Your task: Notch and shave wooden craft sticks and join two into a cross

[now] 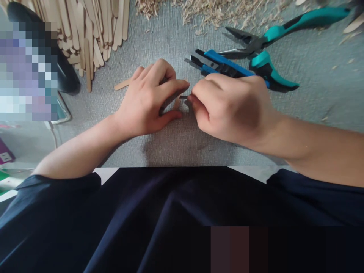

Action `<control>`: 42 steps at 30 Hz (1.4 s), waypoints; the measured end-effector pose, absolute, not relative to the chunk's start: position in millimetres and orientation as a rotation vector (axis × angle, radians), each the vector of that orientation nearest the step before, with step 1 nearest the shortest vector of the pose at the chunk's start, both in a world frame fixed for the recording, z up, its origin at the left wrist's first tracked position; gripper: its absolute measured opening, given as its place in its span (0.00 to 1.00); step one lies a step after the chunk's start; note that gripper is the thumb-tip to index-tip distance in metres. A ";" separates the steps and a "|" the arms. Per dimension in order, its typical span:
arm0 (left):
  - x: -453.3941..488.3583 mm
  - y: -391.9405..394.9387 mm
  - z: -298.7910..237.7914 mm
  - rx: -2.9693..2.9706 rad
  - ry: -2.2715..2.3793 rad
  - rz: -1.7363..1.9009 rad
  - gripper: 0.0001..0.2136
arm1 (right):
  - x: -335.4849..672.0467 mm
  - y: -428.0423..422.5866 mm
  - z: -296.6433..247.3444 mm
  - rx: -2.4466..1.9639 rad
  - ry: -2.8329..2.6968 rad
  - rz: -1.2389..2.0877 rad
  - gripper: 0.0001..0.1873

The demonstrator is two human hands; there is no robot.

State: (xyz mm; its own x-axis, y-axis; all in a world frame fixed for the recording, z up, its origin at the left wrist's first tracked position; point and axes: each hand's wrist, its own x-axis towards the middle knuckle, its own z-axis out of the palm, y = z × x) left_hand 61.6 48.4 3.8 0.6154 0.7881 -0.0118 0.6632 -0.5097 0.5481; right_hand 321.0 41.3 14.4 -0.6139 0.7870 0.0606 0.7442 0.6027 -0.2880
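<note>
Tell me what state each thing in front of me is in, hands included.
Left hand: curved, thumb and index fingertip apart
Right hand: shut on a thin dark strip
Needle-nose pliers: jaws open
Blue utility knife: lying down, partly hidden
Craft sticks: heaped loosely
Single craft stick: partly covered by left hand
Wood shavings: scattered
Device: mostly pixelated, state unclear

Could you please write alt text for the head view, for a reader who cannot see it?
A person's right hand pinches a thin dark piece close to the left hand, which covers part of a wooden stick on a gray table. Pliers and a blue cutter lie beyond the right hand; more sticks lie top left, shavings along the top.
</note>
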 end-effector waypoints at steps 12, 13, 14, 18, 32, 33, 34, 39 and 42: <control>71.1 47.5 17.5 2.342 1.226 0.218 0.25 | 314.6 45.6 29.3 -1.081 -2.718 0.248 0.11; 72.0 47.6 17.5 2.328 1.229 0.225 0.25 | 313.5 45.9 31.3 -1.084 -2.729 0.263 0.12; 73.0 47.9 17.8 2.313 1.227 0.231 0.25 | 312.5 46.2 33.1 -1.085 -2.736 0.273 0.12; 77.0 51.0 21.5 2.285 1.221 0.211 0.25 | 310.1 48.0 37.2 -1.084 -2.769 0.250 0.12; 79.4 56.4 26.2 2.225 1.259 0.040 0.22 | 309.0 48.9 33.4 -1.113 -2.810 0.283 0.11; 79.3 56.3 26.2 2.228 1.259 0.036 0.22 | 309.7 48.4 32.7 -1.126 -2.811 0.293 0.11; 79.1 56.1 26.0 2.232 1.265 0.031 0.22 | 310.9 47.7 31.7 -1.141 -2.805 0.304 0.12; 77.5 54.2 23.8 2.281 1.271 0.048 0.23 | 324.1 41.7 24.9 -1.159 -2.749 0.295 0.19; 76.3 52.4 22.5 2.314 1.253 0.086 0.22 | 331.3 36.3 19.5 -1.074 -2.768 0.194 0.19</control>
State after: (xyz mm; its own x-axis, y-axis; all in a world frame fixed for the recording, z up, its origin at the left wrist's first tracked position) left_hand 76.3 52.4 22.5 0.5740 0.7993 -0.1779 0.7675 -0.4494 0.4570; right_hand 331.3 36.3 19.5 -0.7277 0.6775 0.1071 0.6559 0.7330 -0.1804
